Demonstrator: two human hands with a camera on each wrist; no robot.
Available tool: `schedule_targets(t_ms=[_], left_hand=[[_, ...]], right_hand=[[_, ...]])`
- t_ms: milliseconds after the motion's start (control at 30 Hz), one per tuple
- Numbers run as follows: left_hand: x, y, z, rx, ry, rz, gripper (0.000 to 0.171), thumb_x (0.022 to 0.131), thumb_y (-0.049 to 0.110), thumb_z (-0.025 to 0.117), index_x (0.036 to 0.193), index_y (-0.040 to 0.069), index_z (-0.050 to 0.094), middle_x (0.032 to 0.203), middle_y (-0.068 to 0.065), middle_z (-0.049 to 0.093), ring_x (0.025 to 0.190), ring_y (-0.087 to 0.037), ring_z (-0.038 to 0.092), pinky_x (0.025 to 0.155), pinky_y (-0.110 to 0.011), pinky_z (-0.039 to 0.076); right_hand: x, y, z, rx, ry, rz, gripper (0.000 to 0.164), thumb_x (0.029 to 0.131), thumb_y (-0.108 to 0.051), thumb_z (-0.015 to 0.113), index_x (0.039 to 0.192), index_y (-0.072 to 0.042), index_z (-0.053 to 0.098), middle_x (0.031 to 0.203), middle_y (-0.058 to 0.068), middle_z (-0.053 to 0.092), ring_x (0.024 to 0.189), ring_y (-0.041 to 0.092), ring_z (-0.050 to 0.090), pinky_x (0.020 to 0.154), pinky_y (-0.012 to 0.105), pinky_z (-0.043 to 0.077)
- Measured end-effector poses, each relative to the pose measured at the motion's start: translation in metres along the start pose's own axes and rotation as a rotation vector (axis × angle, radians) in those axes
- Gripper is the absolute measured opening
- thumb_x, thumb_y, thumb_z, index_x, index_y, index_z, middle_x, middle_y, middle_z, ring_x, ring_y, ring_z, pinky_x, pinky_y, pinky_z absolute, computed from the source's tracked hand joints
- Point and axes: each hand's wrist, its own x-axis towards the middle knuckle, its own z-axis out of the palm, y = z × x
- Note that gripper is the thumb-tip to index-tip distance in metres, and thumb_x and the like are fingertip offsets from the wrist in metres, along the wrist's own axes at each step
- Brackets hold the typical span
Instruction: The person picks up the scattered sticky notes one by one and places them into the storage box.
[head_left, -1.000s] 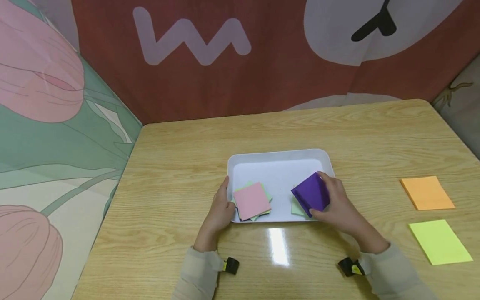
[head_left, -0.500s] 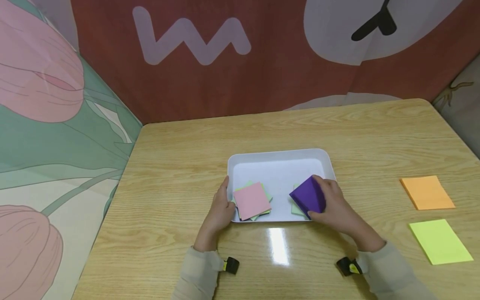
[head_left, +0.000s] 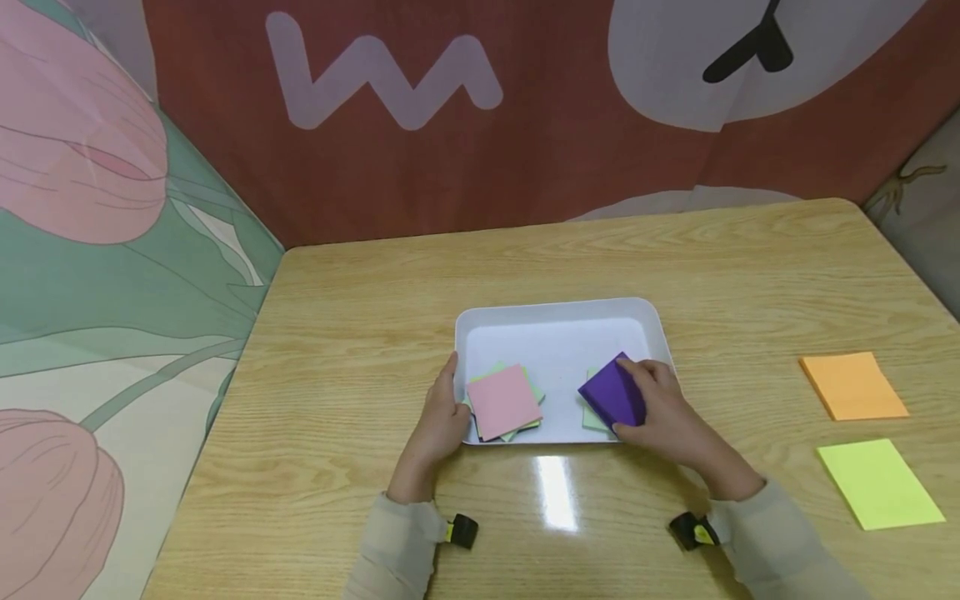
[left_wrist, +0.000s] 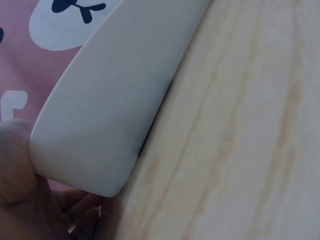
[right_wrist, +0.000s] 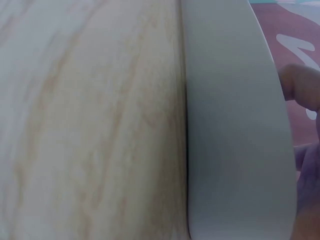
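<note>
My left hand (head_left: 441, 421) grips the left side of a white tray (head_left: 558, 337), thumb toward the inside; the left wrist view shows its fingers curled at the corner of the tray (left_wrist: 115, 100). Over the tray's right part, my right hand (head_left: 670, 419) pinches a purple sticky note pad (head_left: 609, 392) between thumb and fingers, its face tilted. Beneath that pad, a pale green note pad (head_left: 594, 419) shows partly. A pink square note (head_left: 505, 403) tops a fanned stack of green, yellow and dark ones at the tray's left. In the right wrist view the tray wall hides most of the hand.
An orange sticky note pad (head_left: 855, 386) and a yellow-green one (head_left: 881, 485) lie on the wooden table (head_left: 360, 317) to the right of the tray. A printed red cloth (head_left: 525, 175) hangs behind the table's far edge, and a floral one (head_left: 202, 242) at its left.
My right hand has shifted slightly left with the purple pad, and its upper fingers have slid further onto the pad. The left hand and tray stay in place.
</note>
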Motion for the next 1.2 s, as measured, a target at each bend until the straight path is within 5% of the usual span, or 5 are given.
schedule_targets(t_ms=[1200], left_hand=[[0.0014, -0.0004, 0.0001, 0.005, 0.018, 0.01, 0.068, 0.076, -0.008, 0.035, 0.138, 0.004, 0.008, 0.141, -0.013, 0.012, 0.127, -0.021, 0.009, 0.1, -0.038, 0.014]], right_hand=[[0.0059, -0.0002, 0.0092, -0.175, -0.026, 0.048, 0.077, 0.066, -0.021, 0.066, 0.127, 0.009, 0.031, 0.122, 0.031, 0.027, 0.105, 0.041, 0.027, 0.081, 0.053, 0.032]])
